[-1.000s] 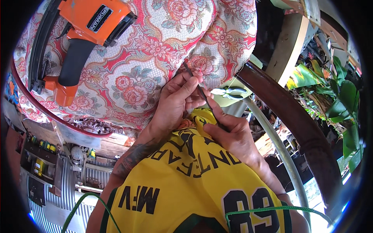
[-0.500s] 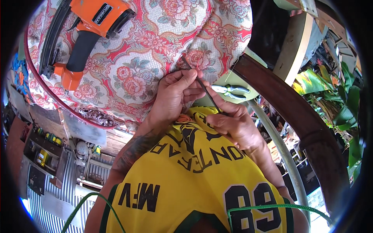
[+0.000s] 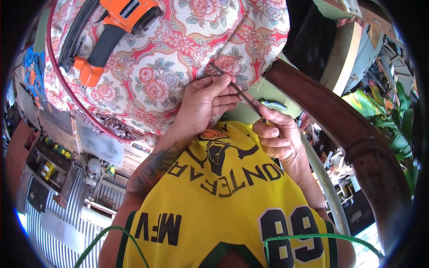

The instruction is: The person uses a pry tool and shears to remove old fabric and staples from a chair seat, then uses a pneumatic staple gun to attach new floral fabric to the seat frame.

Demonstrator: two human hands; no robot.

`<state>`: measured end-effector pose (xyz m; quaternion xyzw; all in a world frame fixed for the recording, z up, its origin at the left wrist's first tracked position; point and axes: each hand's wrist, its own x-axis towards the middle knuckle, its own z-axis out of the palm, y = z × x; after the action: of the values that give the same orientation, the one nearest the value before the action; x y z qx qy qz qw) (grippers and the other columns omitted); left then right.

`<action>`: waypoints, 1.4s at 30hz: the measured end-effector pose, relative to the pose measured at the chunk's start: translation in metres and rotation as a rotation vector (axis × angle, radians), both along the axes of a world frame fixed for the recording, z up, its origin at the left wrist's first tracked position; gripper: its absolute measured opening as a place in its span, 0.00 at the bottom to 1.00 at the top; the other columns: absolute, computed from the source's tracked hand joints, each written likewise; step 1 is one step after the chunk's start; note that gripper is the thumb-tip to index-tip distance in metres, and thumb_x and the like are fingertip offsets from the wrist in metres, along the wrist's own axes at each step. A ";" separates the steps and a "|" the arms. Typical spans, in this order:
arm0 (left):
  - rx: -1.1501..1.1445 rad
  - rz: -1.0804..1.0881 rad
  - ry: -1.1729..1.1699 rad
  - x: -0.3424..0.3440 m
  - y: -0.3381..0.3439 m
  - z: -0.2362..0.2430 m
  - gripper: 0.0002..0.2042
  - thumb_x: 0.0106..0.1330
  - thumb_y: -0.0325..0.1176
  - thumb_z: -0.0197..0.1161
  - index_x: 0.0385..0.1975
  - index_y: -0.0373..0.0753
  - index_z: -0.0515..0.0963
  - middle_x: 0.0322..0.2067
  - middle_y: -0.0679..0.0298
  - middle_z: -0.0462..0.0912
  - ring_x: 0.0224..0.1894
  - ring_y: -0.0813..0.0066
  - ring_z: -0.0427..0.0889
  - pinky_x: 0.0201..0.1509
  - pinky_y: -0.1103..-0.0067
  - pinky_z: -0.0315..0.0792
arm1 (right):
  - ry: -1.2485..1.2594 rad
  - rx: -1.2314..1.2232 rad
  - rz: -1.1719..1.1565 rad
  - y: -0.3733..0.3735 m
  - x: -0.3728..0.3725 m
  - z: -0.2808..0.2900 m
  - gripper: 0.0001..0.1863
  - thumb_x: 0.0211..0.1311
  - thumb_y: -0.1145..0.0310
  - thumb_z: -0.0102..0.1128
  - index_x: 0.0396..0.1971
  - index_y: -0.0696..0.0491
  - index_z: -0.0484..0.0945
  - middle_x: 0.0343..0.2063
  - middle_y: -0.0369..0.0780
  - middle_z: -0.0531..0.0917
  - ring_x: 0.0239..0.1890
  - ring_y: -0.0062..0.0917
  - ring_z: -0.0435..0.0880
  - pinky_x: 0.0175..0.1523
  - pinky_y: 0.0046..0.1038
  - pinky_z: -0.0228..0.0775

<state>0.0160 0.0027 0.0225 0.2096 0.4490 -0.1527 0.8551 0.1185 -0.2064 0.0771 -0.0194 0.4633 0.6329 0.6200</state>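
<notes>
My left hand [image 3: 208, 98] has its thumb and index finger closed on a thin dark metal rod [image 3: 246, 98], near the end that reaches onto the floral upholstery [image 3: 170, 44]. My right hand [image 3: 277, 134] grips the rod's other end, where a small bit of what looks like a handle [image 3: 263, 120] shows, mostly hidden by the fingers. Pliers [image 3: 277, 105] lie on a pale green surface just behind my right hand, partly covered by it. An orange and black pneumatic stapler [image 3: 125, 15] rests on the fabric at upper left.
A red hose [image 3: 71, 96] curves along the fabric's left edge. A dark curved wooden piece [image 3: 321, 107] and a metal tube [image 3: 333, 201] run down the right, beside green leaves [image 3: 397, 125]. Shelving with cans [image 3: 47, 165] and corrugated sheet stand at left.
My hands and the rod have shifted slightly upward in view. My right hand has turned, its fingers now curled higher round the rod's near end and covering more of the pliers.
</notes>
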 end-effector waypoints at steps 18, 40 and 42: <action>0.215 0.074 -0.033 0.000 -0.019 -0.001 0.15 0.75 0.38 0.64 0.50 0.32 0.80 0.44 0.53 0.87 0.47 0.61 0.90 0.53 0.66 0.86 | -0.310 0.047 0.166 -0.015 -0.001 -0.030 0.23 0.83 0.56 0.47 0.68 0.53 0.71 0.24 0.32 0.69 0.12 0.09 0.60 0.08 0.11 0.52; 0.783 0.231 -0.029 -0.110 -0.001 0.069 0.14 0.84 0.43 0.45 0.44 0.39 0.71 0.23 0.72 0.66 0.18 0.87 0.60 0.21 0.84 0.61 | -2.534 -0.681 1.624 -0.078 -0.029 -0.063 0.29 0.53 0.63 0.76 0.54 0.52 0.75 0.52 0.46 0.76 0.56 0.43 0.76 0.60 0.44 0.70; 0.855 0.096 -0.101 -0.125 0.005 0.056 0.12 0.83 0.39 0.46 0.44 0.38 0.72 0.26 0.70 0.69 0.19 0.87 0.63 0.20 0.85 0.61 | -2.531 -0.616 1.699 -0.078 -0.028 -0.063 0.27 0.53 0.65 0.75 0.52 0.52 0.75 0.50 0.47 0.76 0.56 0.44 0.76 0.60 0.44 0.69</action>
<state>-0.1085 0.0080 0.0788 0.5313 0.4388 0.0974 0.7181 0.0900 -0.2841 0.0140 -0.8911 -0.3824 0.2412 0.0374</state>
